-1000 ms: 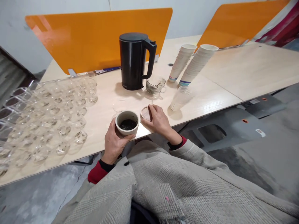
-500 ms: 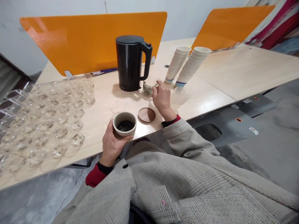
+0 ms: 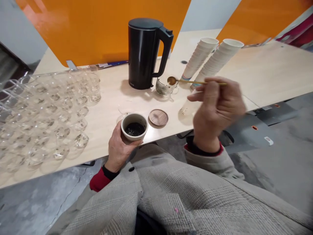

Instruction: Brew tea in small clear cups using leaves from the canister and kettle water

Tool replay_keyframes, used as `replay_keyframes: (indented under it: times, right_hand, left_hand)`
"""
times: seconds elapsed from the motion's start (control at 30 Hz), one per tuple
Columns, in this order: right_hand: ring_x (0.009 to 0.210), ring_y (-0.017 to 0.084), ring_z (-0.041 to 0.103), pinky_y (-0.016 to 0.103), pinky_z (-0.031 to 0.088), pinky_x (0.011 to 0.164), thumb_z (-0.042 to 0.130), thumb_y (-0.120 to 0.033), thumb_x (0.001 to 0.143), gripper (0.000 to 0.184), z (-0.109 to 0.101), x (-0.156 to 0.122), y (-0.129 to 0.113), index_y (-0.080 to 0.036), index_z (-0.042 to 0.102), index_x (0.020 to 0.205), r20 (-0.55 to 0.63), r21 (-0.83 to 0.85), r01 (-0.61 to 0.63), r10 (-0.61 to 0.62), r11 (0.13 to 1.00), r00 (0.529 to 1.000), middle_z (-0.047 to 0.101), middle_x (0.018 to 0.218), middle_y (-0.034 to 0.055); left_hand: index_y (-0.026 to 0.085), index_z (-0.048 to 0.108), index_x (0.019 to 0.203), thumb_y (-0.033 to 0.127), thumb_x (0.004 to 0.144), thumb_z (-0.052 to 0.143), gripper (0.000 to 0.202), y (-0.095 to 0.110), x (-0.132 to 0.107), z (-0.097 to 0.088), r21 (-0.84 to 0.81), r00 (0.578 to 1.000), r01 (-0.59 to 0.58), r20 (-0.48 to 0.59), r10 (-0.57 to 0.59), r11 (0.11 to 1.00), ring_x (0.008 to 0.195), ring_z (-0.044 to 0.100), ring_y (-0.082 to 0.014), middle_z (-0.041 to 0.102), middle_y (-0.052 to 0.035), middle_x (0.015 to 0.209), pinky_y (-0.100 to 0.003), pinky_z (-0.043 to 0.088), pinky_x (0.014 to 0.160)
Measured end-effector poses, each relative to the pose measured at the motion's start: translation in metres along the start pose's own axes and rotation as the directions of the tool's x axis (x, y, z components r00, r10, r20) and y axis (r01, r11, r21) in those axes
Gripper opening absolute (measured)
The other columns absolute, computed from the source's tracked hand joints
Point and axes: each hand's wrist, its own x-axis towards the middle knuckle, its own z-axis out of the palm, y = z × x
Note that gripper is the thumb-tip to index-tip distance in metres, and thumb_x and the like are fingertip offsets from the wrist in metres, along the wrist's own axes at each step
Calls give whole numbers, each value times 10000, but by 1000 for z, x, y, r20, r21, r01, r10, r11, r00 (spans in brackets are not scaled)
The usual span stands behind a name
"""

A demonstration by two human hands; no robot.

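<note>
My left hand is wrapped round a pale ceramic cup near the table's front edge, tilted a little toward me, with dark wet stuff inside. My right hand, somewhat blurred, is raised and pinches the thin handle of a gold spoon. The spoon's bowl points left, over or just beside the ribbed glass cup; whether it touches the rim I cannot tell. A round wooden coaster lies between the two hands. Behind the glass cup stands a black electric kettle, lid closed.
Rows of clear glasses crowd the left of the table. Two leaning stacks of paper cups stand right of the kettle. Orange dividers rise at the back. A grey chair is at the right, below the table edge.
My right hand has lifted from the ribbed glass cup and moved right, now with the gold spoon showing in its fingers. My left hand still holds the ceramic cup. The view has tipped downward.
</note>
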Motion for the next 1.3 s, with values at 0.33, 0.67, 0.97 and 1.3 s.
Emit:
replay_keyframes:
  times: [0.33, 0.67, 0.97, 1.3]
  right_hand:
    - [597, 146, 728, 319, 626, 628, 638, -317, 1062, 143, -17, -31, -29, -279, 772, 1033, 603, 147, -62, -39, 987, 797, 746, 736, -37]
    - [659, 113, 737, 245, 603, 705, 594, -242, 1069, 168, 7, -43, -22, -218, 739, 989, 796, 241, -9, -193, 971, 573, 762, 762, -12]
    - [495, 78, 651, 213, 520, 468, 667, -394, 1051, 238, 6, -43, -22, -213, 719, 906, 694, 202, -412, 167, 888, 701, 717, 745, -33]
    - [477, 77, 620, 211, 541, 459, 725, -551, 998, 331, 10, -39, -15, -229, 709, 921, 524, 237, -437, 264, 868, 810, 676, 695, -51]
  left_hand:
    - [298, 476, 1556, 661, 700, 940, 1039, 4, -1, -1, -10, 1000, 0, 11, 0, 1000, 1383, 662, -365, 669, -115, 1500, -546, 556, 1164]
    - [290, 487, 1551, 638, 710, 943, 1019, 6, -2, -1, -15, 1000, 11, 18, -10, 1000, 1336, 691, -346, 692, -106, 1462, -517, 585, 1107]
    - [287, 476, 1550, 664, 708, 933, 1030, 4, -1, 0, 6, 1000, -18, 9, 18, 1000, 1359, 681, -352, 682, -119, 1484, -524, 574, 1126]
    - [280, 467, 1561, 674, 725, 918, 1028, 2, -1, 0, 0, 999, -45, 3, 45, 999, 1373, 673, -348, 678, -122, 1496, -528, 564, 1150]
